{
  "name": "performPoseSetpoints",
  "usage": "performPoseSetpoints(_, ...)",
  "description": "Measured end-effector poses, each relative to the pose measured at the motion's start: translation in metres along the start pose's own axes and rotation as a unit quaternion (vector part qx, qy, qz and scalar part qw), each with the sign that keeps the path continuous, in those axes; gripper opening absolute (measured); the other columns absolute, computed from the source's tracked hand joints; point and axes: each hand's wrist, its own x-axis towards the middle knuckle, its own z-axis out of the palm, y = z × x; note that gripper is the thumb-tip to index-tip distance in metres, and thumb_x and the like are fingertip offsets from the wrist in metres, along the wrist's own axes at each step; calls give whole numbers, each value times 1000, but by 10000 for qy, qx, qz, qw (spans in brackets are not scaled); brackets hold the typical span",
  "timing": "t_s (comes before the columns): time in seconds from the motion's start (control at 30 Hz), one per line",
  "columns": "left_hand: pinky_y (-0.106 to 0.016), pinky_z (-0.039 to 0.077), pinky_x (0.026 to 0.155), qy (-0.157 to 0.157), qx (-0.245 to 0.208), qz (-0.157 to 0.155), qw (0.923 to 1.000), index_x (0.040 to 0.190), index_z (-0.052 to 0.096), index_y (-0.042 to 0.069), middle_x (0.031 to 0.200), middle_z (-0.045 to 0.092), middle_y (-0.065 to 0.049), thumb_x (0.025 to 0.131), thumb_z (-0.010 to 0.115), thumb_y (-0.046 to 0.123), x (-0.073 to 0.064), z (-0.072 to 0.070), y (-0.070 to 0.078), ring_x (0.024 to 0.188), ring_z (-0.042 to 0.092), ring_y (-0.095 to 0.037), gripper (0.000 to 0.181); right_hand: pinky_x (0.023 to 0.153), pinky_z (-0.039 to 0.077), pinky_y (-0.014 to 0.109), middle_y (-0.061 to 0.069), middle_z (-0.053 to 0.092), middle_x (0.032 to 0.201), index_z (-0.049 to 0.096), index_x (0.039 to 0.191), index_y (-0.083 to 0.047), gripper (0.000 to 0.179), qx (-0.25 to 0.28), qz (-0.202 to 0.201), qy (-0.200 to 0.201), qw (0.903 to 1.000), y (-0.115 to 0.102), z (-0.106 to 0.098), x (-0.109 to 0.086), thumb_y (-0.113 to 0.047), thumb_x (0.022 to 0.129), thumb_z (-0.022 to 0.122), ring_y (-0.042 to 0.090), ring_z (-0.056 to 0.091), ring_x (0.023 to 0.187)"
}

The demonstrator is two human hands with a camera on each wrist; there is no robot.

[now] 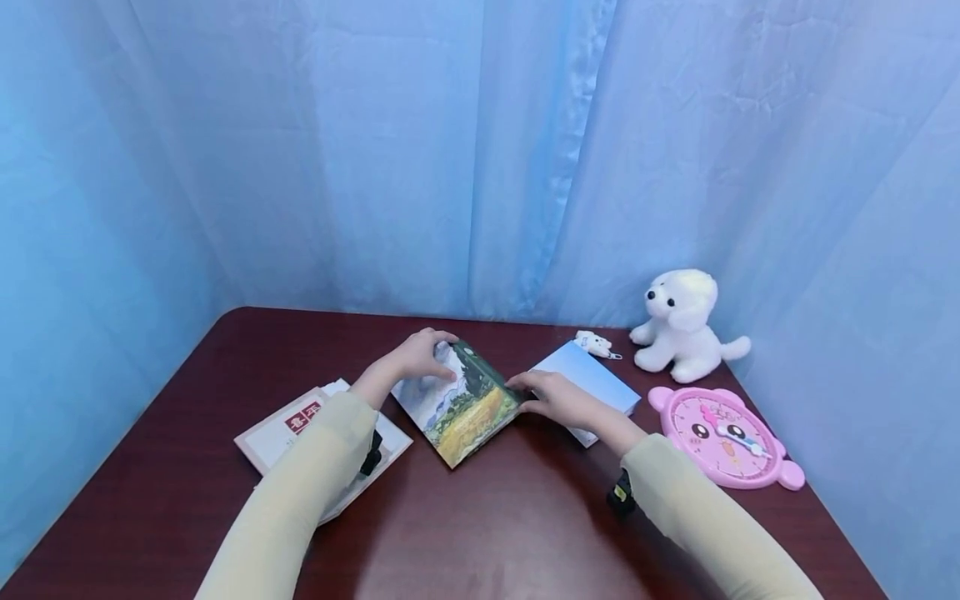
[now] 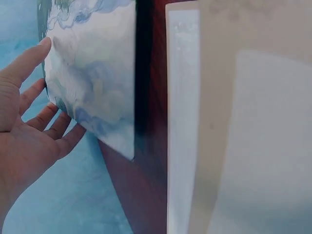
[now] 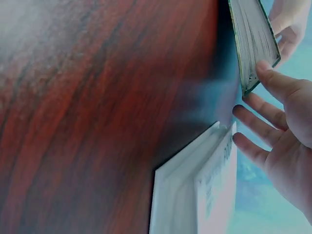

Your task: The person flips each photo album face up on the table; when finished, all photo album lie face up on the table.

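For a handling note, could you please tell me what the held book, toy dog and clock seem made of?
Book: paper pages, their layered edges showing; smooth cover, probably card. Toy dog: likely plush, looking fuzzy. Clock: probably plastic, with smooth, rounded pink frame.

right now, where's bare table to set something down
Bare table lies between the sleeves, nearside of the painted book, and in the far left corner behind the red-labelled pile. The right side is crowded: blue book, plush dog, pink clock.
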Motion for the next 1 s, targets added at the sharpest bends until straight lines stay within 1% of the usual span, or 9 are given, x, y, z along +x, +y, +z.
performPoseSetpoints(0.2,-45,39,101,196,30,247,9995,138,49,12,138,46,-15,81,75,26,-3,-8,4,128,42,-32,65,88,49,44,7,61,119,58,126,-9,41,498,-136,331,9981,1,-9,-7,-20,87,68,23,60,105)
performPoseSetpoints(0.33,-44,41,99,270,1,354,9990,136,51,11,137,47,-13,82,74,28,-5,-11,8,127,43,-31,61,89,49,42,6,61,122,56,129,-11,47,755,-43,363,9965,-1,-13,-11,-27,87,68,21,60,105)
performPoseSetpoints(0.4,-42,44,93,358,-77,323,9988,134,53,12,133,50,-12,83,73,31,-8,-13,11,120,48,-29,58,90,49,41,4,59,125,53,132,-13,50,875,34,289,9957,-3,-15,-12,-32,87,67,20,59,109)
performPoseSetpoints(0.47,-38,46,84,476,-133,286,9984,131,56,13,123,54,-10,84,72,34,-10,-14,14,107,52,-25,54,91,48,42,3,58,126,51,134,-15,53,1016,81,231,9945,-6,-17,-13,-34,87,66,20,58,111)
performPoseSetpoints(0.57,-34,42,72,683,-189,244,9972,127,59,15,110,57,-6,84,70,38,-14,-15,19,90,49,-21,50,92,48,42,0,57,127,50,136,-19,55,1231,92,146,9922,-13,-20,-15,-37,86,66,18,56,113)
performPoseSetpoints(0.63,-34,40,70,821,-156,276,9961,126,60,15,105,57,-5,84,70,38,-17,-15,21,85,47,-20,49,92,48,41,-3,56,127,49,136,-21,56,1288,50,121,9916,-18,-23,-16,-39,86,65,17,55,112)
performPoseSetpoints(0.8,-35,44,74,1149,-251,341,9925,129,57,12,111,59,-6,81,74,34,-24,-18,29,93,52,-23,55,94,47,38,-5,55,131,48,137,-23,58,1265,-186,362,9911,-31,-30,-19,-40,85,67,15,54,116)
performPoseSetpoints(0.87,-35,45,75,1282,-284,340,9908,132,55,11,114,59,-7,80,76,33,-26,-20,31,95,54,-23,60,94,47,39,-3,54,132,48,138,-22,59,1307,-258,541,9896,-34,-32,-20,-37,84,69,16,55,116)
performPoseSetpoints(1.0,-33,48,74,1482,-364,325,9878,134,53,10,113,60,-8,78,78,33,-31,-25,37,94,56,-22,67,96,47,42,0,52,135,44,141,-23,63,1509,-258,705,9857,-38,-37,-22,-29,84,70,19,54,119)
